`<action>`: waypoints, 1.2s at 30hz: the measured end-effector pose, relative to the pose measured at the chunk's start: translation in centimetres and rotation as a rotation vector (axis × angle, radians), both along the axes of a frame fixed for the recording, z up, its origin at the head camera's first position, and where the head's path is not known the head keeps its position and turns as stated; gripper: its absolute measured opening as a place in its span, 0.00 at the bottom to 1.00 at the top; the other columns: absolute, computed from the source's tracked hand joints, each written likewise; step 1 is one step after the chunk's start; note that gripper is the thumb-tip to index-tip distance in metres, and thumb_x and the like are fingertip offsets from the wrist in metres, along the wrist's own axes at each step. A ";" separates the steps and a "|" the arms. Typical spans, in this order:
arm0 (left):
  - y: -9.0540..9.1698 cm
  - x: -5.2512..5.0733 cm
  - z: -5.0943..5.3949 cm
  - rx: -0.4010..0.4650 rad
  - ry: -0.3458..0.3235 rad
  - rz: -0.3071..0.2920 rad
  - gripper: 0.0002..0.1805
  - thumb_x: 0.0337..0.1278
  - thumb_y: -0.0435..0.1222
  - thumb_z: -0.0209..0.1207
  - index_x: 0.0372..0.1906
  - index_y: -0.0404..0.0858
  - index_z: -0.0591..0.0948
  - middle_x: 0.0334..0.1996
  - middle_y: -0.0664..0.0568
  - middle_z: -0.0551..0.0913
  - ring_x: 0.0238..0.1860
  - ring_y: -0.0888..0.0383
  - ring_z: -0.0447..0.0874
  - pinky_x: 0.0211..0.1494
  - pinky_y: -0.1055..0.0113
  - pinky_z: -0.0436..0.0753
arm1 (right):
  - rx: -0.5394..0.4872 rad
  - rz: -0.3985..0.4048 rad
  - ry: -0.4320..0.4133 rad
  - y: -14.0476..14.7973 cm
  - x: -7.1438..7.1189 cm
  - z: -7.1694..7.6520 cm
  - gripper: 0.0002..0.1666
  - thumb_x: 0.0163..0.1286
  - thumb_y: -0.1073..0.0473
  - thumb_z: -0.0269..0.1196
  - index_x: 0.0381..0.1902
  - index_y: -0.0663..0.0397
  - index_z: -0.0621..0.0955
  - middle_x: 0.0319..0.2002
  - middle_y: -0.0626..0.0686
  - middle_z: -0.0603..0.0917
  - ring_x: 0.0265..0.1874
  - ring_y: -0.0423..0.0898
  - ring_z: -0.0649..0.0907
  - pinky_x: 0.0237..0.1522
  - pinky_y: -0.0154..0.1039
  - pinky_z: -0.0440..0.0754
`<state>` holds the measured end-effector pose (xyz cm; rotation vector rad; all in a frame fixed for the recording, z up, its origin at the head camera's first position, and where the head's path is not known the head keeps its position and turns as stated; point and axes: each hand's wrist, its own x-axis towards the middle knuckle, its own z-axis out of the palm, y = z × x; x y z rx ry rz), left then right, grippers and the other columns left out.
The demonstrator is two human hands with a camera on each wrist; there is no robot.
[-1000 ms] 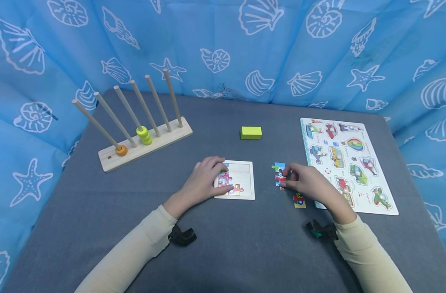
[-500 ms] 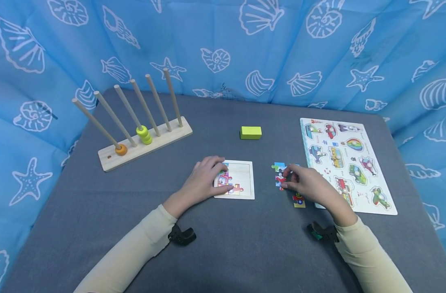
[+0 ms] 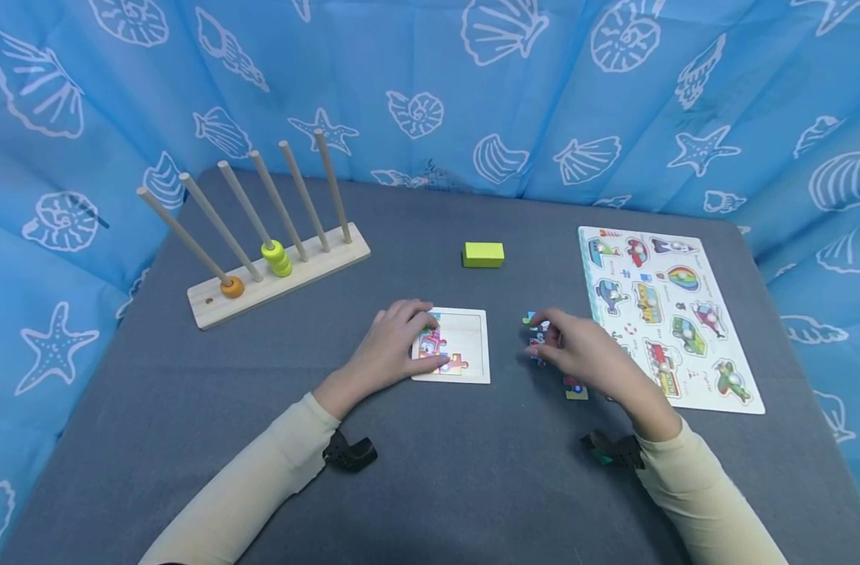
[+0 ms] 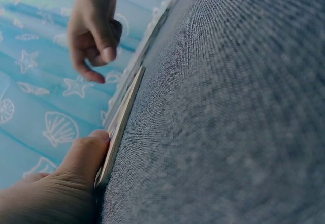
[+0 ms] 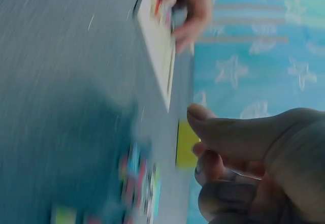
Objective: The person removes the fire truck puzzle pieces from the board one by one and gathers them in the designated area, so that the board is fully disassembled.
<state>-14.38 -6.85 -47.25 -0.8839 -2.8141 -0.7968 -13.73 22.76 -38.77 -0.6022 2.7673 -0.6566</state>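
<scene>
My left hand [image 3: 382, 350] holds a small square wooden puzzle tray [image 3: 476, 345] by its left side. Its thumb lies over the lower part and its fingers over the upper left. Joined jigsaw pieces [image 3: 457, 364] fill part of the tray's left and bottom, partly covered by that hand. My right hand [image 3: 591, 355] hovers over loose jigsaw pieces [image 3: 576, 390] to the right of the tray. A gap shows between its thumb and index finger, with nothing visible in it. In the right wrist view the loose pieces [image 5: 136, 181] are blurred.
A wooden peg stand [image 3: 317, 263] with orange and green beads is at the back left. A yellow-green block [image 3: 482, 255] lies behind the tray. On the right lies a picture board [image 3: 638, 329] with vehicles, partly under my right forearm. A blue shell-patterned curtain [image 3: 430, 71] hangs behind.
My right hand has come up off the loose pieces and shifted slightly left, its thumb and index finger farther apart. The left hand and the tray keep their place.
</scene>
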 end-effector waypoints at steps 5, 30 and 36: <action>0.0 -0.1 0.0 0.004 -0.006 0.000 0.29 0.50 0.61 0.62 0.50 0.46 0.78 0.62 0.49 0.72 0.65 0.50 0.65 0.57 0.50 0.69 | -0.056 0.104 -0.033 -3.1 0.1 -0.6 0.16 0.63 0.56 0.67 0.46 0.57 0.80 0.25 0.45 0.74 0.22 0.38 0.70 0.26 0.34 0.68; -0.2 0.0 -0.1 0.082 0.002 0.029 0.15 0.62 0.51 0.58 0.46 0.47 0.81 0.60 0.50 0.75 0.64 0.51 0.68 0.59 0.49 0.70 | -0.093 0.131 -0.058 -8.4 0.6 -2.9 0.11 0.59 0.63 0.69 0.37 0.56 0.78 0.27 0.46 0.76 0.26 0.39 0.73 0.31 0.35 0.72; -0.1 0.0 -0.1 0.084 0.007 0.031 0.16 0.61 0.51 0.59 0.47 0.48 0.81 0.60 0.51 0.75 0.64 0.52 0.68 0.59 0.50 0.70 | -0.122 0.119 -0.047 -8.4 0.7 -2.9 0.13 0.58 0.65 0.70 0.36 0.56 0.76 0.30 0.49 0.76 0.28 0.40 0.74 0.32 0.36 0.73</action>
